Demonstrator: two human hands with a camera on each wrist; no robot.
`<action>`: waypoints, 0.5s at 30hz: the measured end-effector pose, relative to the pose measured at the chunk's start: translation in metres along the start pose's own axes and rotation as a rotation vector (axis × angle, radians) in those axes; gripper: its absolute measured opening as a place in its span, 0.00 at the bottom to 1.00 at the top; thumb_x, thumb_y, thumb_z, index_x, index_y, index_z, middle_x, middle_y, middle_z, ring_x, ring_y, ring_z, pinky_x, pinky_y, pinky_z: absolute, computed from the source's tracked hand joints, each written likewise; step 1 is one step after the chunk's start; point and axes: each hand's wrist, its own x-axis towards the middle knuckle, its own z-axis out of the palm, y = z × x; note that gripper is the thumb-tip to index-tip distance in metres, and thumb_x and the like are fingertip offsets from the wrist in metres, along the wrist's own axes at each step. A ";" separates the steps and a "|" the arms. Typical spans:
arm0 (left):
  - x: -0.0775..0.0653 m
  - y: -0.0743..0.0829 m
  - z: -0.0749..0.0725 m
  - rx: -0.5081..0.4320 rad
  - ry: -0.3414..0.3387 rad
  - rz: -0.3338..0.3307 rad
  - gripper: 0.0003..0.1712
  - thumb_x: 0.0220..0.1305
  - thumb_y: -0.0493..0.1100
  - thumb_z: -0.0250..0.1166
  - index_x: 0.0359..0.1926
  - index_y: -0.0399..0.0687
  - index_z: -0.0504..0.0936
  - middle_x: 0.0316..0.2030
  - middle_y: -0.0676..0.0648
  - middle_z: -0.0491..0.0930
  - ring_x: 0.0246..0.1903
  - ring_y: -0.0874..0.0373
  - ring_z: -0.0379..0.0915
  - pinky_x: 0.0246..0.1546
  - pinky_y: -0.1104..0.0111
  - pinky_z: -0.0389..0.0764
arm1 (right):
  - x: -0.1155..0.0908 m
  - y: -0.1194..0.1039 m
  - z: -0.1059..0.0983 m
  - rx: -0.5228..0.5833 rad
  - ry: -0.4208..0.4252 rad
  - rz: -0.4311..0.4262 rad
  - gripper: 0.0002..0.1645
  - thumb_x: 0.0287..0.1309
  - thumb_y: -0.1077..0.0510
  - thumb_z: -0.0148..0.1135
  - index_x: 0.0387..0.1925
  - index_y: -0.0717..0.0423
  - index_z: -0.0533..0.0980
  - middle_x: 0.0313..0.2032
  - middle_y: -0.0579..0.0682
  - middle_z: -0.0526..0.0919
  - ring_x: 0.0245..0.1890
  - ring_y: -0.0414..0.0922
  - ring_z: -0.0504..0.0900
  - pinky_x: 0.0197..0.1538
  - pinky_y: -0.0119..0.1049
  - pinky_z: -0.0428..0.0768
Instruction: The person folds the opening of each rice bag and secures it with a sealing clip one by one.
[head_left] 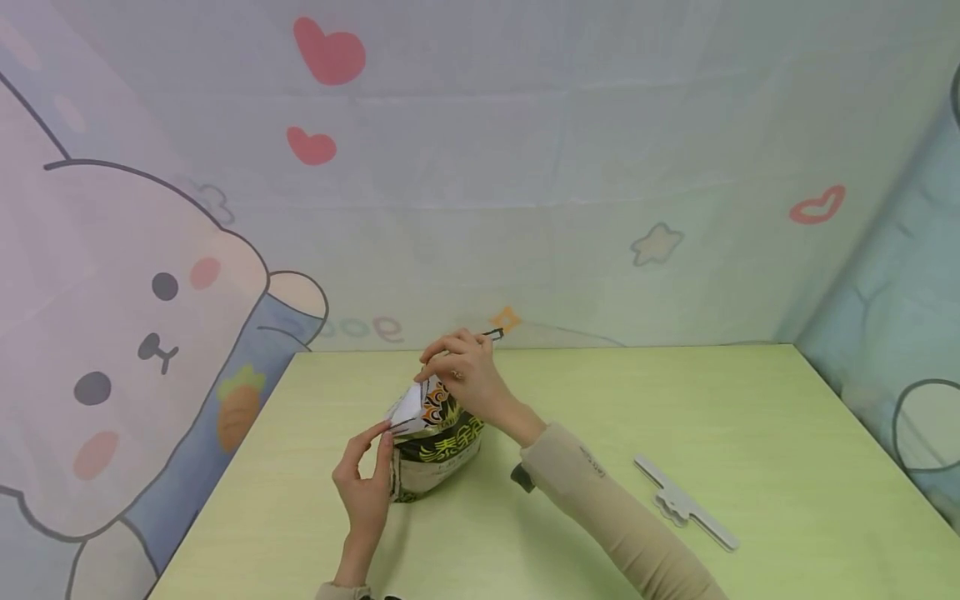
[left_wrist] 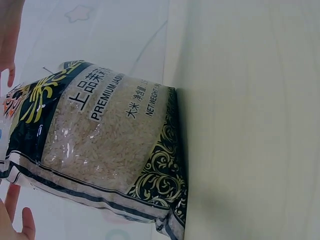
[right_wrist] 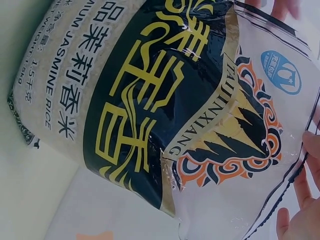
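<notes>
A clear plastic bag of jasmine rice (head_left: 442,467) stands upright on the table, with a black band, yellow lettering and an orange pattern near its top. My left hand (head_left: 365,492) pinches the top left corner between thumb and forefinger. At the other end of the top edge, my right hand (head_left: 472,379) holds the bag with its fingers bent over the film. In the left wrist view, rice grains show through the lower part of the bag (left_wrist: 100,145). The right wrist view shows the top film (right_wrist: 220,205) flattened, with fingers (right_wrist: 312,145) at its edge.
A white sealing clip (head_left: 686,504) with a cloud-shaped piece lies on the table to the right, beyond my right forearm. The pale yellow-green table (head_left: 750,417) meets a printed cloth backdrop (head_left: 525,167) at its far edge.
</notes>
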 end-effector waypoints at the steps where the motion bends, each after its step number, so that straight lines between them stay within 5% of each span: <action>1: 0.000 0.000 0.000 -0.003 0.000 -0.013 0.11 0.46 0.21 0.60 0.34 0.27 0.79 0.30 0.31 0.78 0.38 0.70 0.73 0.40 0.76 0.67 | 0.000 0.000 0.000 0.002 0.001 -0.002 0.13 0.53 0.65 0.57 0.22 0.46 0.82 0.36 0.44 0.81 0.42 0.42 0.71 0.47 0.47 0.58; 9: 0.000 0.002 0.003 0.045 -0.007 -0.044 0.14 0.44 0.22 0.63 0.36 0.29 0.80 0.32 0.33 0.79 0.38 0.63 0.72 0.39 0.77 0.64 | -0.003 0.004 -0.001 0.006 -0.019 -0.040 0.14 0.52 0.65 0.55 0.27 0.45 0.82 0.41 0.45 0.81 0.45 0.43 0.71 0.45 0.46 0.57; 15: 0.000 0.002 0.005 0.060 -0.006 -0.054 0.14 0.43 0.22 0.64 0.36 0.30 0.80 0.33 0.33 0.79 0.37 0.60 0.71 0.37 0.74 0.65 | -0.006 0.004 -0.001 0.021 -0.061 -0.030 0.06 0.52 0.55 0.59 0.31 0.44 0.81 0.43 0.45 0.79 0.47 0.41 0.69 0.45 0.45 0.56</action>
